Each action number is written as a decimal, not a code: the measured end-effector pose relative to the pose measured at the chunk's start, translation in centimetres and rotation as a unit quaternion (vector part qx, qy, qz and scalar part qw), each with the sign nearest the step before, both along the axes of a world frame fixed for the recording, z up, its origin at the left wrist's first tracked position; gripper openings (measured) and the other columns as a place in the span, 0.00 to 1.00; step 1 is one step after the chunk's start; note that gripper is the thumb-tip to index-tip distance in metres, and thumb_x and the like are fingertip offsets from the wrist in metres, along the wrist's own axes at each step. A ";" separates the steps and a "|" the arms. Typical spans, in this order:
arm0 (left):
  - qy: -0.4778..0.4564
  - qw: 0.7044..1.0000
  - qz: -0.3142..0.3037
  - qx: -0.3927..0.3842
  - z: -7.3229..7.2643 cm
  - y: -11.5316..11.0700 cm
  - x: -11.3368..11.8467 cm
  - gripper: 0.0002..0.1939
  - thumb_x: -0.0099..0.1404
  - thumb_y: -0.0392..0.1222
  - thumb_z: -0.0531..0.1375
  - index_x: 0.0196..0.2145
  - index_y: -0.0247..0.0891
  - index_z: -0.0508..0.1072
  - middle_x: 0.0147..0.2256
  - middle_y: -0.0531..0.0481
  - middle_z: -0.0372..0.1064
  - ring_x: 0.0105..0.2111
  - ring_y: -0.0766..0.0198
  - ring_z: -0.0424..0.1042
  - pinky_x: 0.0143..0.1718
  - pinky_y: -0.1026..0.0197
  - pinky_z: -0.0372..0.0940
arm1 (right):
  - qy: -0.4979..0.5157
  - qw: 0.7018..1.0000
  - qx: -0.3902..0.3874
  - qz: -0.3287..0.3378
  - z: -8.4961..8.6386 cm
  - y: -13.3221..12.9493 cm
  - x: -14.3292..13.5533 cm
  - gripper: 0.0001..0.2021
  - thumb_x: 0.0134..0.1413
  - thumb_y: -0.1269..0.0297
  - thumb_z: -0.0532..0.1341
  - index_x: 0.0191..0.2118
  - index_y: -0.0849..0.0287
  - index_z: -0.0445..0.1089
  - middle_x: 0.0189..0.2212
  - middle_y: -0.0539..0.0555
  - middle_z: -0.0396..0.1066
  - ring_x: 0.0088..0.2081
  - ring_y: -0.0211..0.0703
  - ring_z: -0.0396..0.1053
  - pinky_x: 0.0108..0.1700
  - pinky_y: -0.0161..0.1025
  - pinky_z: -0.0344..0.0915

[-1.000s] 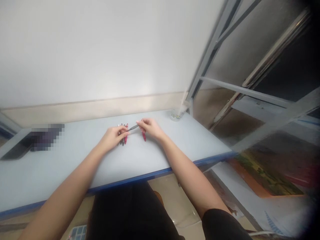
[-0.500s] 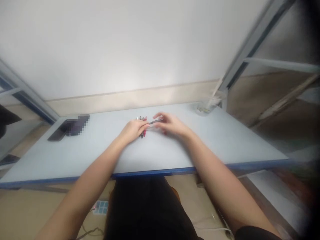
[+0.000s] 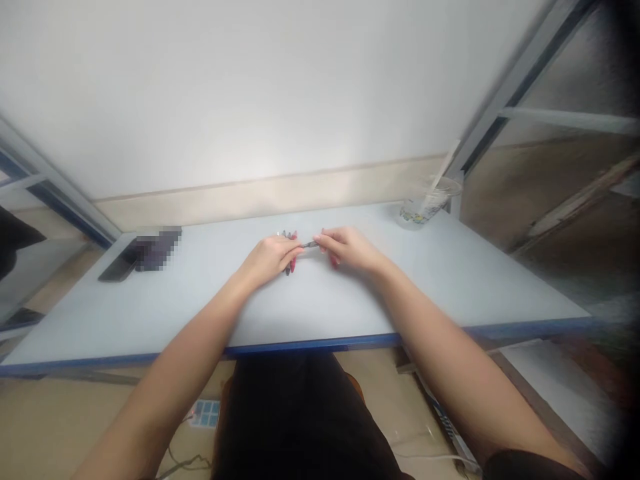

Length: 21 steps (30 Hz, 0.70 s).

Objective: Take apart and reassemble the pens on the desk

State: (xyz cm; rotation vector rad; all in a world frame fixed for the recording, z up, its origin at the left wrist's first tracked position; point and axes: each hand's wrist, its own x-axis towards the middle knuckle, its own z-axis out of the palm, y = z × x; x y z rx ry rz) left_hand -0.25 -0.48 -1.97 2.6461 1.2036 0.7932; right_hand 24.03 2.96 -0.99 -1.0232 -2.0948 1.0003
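A slim dark pen (image 3: 311,244) lies sideways between my hands, a little above or on the table. My left hand (image 3: 267,260) pinches its left end between thumb and fingers. On its right end my right hand (image 3: 353,248) is closed, thumb against fingertips. Beneath my left hand lie several pens, with a red pen (image 3: 293,265) and a dark pen (image 3: 287,271) poking out on both sides. Another red pen-like piece (image 3: 334,261) shows under my right hand, mostly hidden by the fingers.
A clear plastic cup (image 3: 417,212) with a white straw stands at the back right of the pale blue table (image 3: 190,327). At the left lie a dark phone (image 3: 117,263) and a blurred-out dark object (image 3: 156,250). A wall rises behind. Below sits a power strip (image 3: 205,413).
My right hand's thumb and fingers, apart around the pen's right end before, have closed on it. My left hand keeps its grip. The view has shifted slightly.
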 end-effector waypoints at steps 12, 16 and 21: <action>-0.038 0.974 0.025 0.223 -0.3 0.0 0.3 0.15 0.77 0.53 0.61 0.44 0.47 0.86 0.42 0.42 0.77 0.45 0.53 0.69 0.51 0.48 0.61 | 0.039 0.978 -0.118 0.165 1.2 -0.2 0.8 0.35 0.58 0.27 0.63 0.31 0.60 0.81 0.27 0.57 0.76 0.29 0.42 0.68 0.33 0.39 0.66; -0.053 0.970 0.009 0.236 -0.2 -0.6 1.3 0.13 0.78 0.50 0.61 0.46 0.52 0.86 0.35 0.46 0.71 0.39 0.56 0.67 0.46 0.51 0.59 | 0.132 0.981 -0.094 0.108 0.7 -0.2 0.1 0.28 0.59 0.34 0.67 0.46 0.56 0.81 0.27 0.51 0.72 0.28 0.40 0.65 0.30 0.37 0.64; -0.036 0.980 -0.028 0.192 -0.4 -0.9 2.3 0.15 0.80 0.48 0.57 0.45 0.51 0.86 0.36 0.45 0.76 0.39 0.57 0.70 0.45 0.51 0.60 | 0.185 0.964 -0.152 0.111 -0.6 -0.1 -0.9 0.24 0.58 0.44 0.71 0.52 0.55 0.78 0.29 0.50 0.74 0.27 0.39 0.67 0.26 0.36 0.63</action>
